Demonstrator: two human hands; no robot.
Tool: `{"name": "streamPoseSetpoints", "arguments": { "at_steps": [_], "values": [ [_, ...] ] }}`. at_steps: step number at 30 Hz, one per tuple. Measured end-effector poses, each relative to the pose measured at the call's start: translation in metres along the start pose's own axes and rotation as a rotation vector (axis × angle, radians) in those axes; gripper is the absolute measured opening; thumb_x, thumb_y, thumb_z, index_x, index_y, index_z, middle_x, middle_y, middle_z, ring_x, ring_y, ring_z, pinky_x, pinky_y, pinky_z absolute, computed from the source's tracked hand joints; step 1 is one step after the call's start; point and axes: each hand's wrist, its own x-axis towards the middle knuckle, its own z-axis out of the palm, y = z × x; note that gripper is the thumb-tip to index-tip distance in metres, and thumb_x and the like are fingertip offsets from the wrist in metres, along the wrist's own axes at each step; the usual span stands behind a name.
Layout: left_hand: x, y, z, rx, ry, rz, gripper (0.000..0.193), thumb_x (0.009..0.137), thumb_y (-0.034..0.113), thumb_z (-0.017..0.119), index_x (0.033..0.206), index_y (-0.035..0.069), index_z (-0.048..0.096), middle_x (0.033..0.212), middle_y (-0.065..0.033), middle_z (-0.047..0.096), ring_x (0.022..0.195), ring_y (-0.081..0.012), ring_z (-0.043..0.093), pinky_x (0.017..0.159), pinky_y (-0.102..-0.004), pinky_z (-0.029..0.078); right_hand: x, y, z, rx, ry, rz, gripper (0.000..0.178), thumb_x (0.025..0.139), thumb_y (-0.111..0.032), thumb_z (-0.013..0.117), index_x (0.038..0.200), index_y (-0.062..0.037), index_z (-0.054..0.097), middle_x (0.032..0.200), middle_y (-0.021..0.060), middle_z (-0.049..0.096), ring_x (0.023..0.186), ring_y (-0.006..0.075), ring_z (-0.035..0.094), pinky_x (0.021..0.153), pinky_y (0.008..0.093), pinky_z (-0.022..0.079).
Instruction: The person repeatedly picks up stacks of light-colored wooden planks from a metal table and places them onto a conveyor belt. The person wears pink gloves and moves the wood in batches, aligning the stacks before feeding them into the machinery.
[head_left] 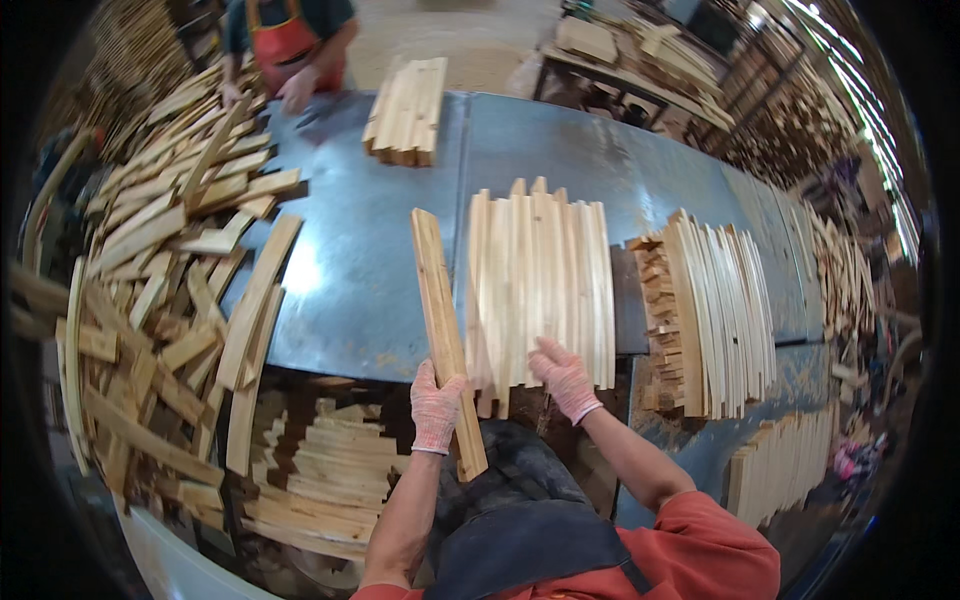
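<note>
My left hand (436,408), in a pinkish knit glove, is closed around a long wooden slat (436,290) near its lower end. The slat stands out at a slant, its far end over the metal table and its near end by my apron. My right hand (570,382), gloved alike, is at the near edge of a row of pale slats (540,270) laid side by side. Its fingers are stretched and apart with nothing in them; whether they touch the slats I cannot tell.
The slats lie on a blue-grey metal table (340,260). A jumbled wood heap (160,340) fills the left side. Neat stacks stand at right (725,310) and far (407,110). More slats (320,480) lie below the near edge. A co-worker in a red apron (283,50) stands opposite.
</note>
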Motion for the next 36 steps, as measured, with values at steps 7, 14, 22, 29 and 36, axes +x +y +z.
{"name": "streamPoseSetpoints", "arguments": {
  "at_steps": [7,14,22,29,36],
  "values": [
    [0.054,0.008,0.125,0.488,-0.066,0.209,0.064,0.100,0.032,0.075,0.152,-0.001,0.058,0.146,-0.0241,0.066,0.132,-0.0360,0.065,0.112,-0.0430,0.050,0.106,0.031,-0.188,-0.427,0.486,-0.305,0.069,0.097,-0.027,0.077,0.154,0.0028,0.054,0.152,0.0251,0.062,0.139,0.0346,0.062,0.115,0.0427,0.049],
    [0.162,-0.065,0.083,0.845,0.015,0.077,0.074,0.111,0.049,0.054,0.165,-0.001,0.041,0.169,-0.0287,0.040,0.159,-0.0462,0.033,0.131,-0.0499,0.025,0.178,0.065,-0.240,-0.663,0.511,-0.047,0.071,0.103,-0.046,0.068,0.161,-0.0084,0.051,0.154,0.0263,0.059,0.144,0.0404,0.055,0.121,0.0447,0.044],
    [0.223,-0.112,0.097,1.171,-0.192,0.005,0.078,0.114,0.053,0.039,0.173,0.004,0.024,0.180,-0.0254,0.016,0.166,-0.0451,0.011,0.135,-0.0533,0.006,0.221,0.091,-0.233,-0.261,0.396,-0.265,0.059,0.109,-0.029,0.067,0.161,-0.0042,0.052,0.157,0.0153,0.060,0.146,0.0265,0.055,0.124,0.0367,0.040],
    [0.187,-0.053,0.125,-0.185,-0.163,-0.379,0.073,0.105,0.027,0.066,0.168,0.006,0.035,0.159,-0.0171,0.051,0.143,-0.0317,0.052,0.120,-0.0480,0.043,0.211,0.078,-0.220,0.291,0.257,0.066,0.088,0.100,-0.032,0.076,0.170,-0.0018,0.033,0.165,0.0175,0.050,0.149,0.0259,0.050,0.123,0.0369,0.040],
    [0.183,-0.058,0.108,-0.238,-0.211,-0.594,0.070,0.094,0.026,0.080,0.151,-0.003,0.052,0.130,-0.0170,0.069,0.113,-0.0281,0.070,0.095,-0.0447,0.062,0.192,0.075,-0.218,0.435,0.054,0.334,0.072,0.093,-0.023,0.081,0.155,-0.0005,0.053,0.136,0.0100,0.066,0.122,0.0233,0.064,0.110,0.0403,0.051]
  ]
}}
